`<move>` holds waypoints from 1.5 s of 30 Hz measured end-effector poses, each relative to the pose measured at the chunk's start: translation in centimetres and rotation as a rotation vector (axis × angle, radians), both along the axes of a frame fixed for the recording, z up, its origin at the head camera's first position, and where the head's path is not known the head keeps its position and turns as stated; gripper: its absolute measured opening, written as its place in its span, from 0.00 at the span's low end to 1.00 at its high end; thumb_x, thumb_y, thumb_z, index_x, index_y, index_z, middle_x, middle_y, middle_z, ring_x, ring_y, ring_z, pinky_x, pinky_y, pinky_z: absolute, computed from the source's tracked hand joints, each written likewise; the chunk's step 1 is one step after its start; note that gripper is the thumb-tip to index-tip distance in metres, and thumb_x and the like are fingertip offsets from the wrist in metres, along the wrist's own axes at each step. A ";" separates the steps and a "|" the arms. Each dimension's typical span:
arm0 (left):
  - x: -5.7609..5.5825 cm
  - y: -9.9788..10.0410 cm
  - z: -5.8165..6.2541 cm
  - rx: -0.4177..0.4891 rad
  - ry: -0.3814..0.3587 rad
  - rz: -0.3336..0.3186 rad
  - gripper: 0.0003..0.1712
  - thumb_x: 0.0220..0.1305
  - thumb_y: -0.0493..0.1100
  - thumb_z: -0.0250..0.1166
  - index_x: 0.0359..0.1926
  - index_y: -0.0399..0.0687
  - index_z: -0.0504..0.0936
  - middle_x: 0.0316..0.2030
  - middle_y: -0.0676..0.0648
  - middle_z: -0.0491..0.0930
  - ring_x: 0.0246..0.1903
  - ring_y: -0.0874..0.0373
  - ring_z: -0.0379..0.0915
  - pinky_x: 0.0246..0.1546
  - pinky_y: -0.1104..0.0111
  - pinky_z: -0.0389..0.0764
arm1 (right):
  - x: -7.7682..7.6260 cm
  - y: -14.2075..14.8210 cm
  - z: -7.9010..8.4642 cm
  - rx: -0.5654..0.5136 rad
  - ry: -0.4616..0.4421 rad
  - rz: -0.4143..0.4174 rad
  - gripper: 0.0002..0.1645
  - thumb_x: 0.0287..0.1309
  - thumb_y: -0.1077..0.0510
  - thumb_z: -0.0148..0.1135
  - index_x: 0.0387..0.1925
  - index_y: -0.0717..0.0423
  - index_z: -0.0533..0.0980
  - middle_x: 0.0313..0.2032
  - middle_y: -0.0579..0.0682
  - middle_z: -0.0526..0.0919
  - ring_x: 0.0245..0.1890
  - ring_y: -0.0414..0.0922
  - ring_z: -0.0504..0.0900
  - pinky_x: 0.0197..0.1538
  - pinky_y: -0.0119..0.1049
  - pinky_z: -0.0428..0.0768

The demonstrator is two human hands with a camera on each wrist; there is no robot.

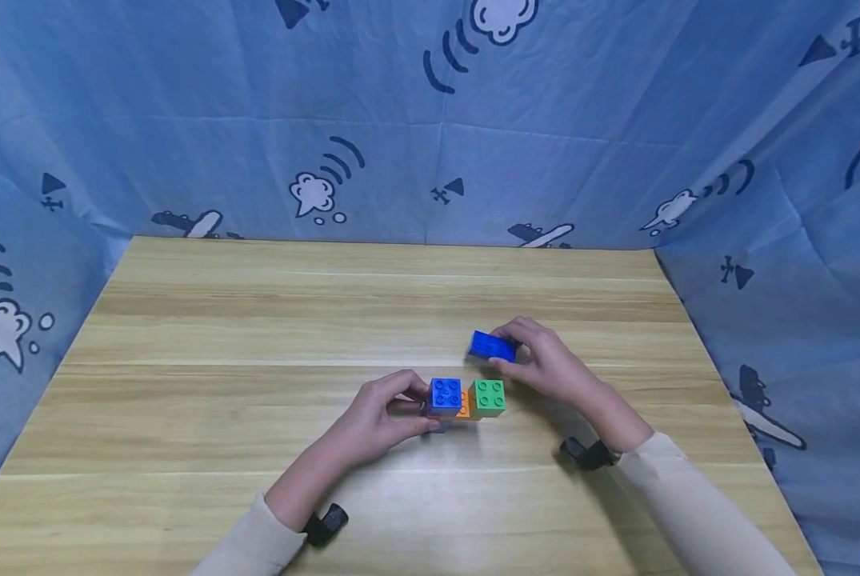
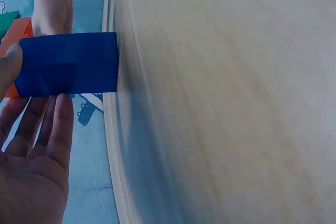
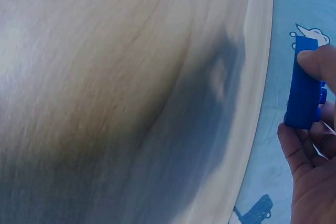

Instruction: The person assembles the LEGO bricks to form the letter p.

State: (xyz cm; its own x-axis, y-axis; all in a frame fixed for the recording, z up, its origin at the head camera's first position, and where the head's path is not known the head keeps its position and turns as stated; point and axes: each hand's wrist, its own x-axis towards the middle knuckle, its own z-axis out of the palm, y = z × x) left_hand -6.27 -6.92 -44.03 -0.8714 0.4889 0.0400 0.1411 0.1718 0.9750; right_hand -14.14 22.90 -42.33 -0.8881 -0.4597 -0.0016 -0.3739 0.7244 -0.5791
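Note:
My left hand [image 1: 375, 416] pinches a small assembly of toy building bricks by its left end. It has a blue brick [image 1: 446, 396] on top at the left, an orange brick [image 1: 464, 406] in the middle and a green brick [image 1: 488, 398] at the right. In the left wrist view, the thumb presses one side of a blue brick [image 2: 68, 64], with fingertips at its lower edge. Slightly farther back, my right hand [image 1: 541, 360] pinches a separate blue brick [image 1: 493, 346] between thumb and fingers. Studs on that loose brick [image 3: 303, 87] face the palm in the right wrist view.
The wooden table [image 1: 257, 320] lies under both hands, which cast shadows on it. A blue patterned curtain [image 1: 372, 96] hangs along its back and both sides. Each wrist wears a black strap, like the left strap [image 1: 326, 526].

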 end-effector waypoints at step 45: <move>0.1 0.1 -0.1 -0.010 0.005 0.002 0.17 0.61 0.36 0.76 0.49 0.45 0.82 0.51 0.45 0.86 0.54 0.49 0.85 0.58 0.65 0.89 | 3.0 -1.2 4.0 -0.389 0.063 0.013 0.19 0.54 0.69 0.76 0.49 0.60 0.85 0.48 0.54 0.86 0.45 0.38 0.83 0.51 0.22 0.87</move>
State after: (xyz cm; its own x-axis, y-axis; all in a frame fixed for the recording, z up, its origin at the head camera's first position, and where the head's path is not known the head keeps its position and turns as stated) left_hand -6.15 -6.86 -44.12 -0.8722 0.4876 0.0393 0.1455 0.1818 0.9725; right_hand -11.11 21.70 -38.37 -0.8748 -0.4267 0.2297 -0.4256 0.4501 -0.7850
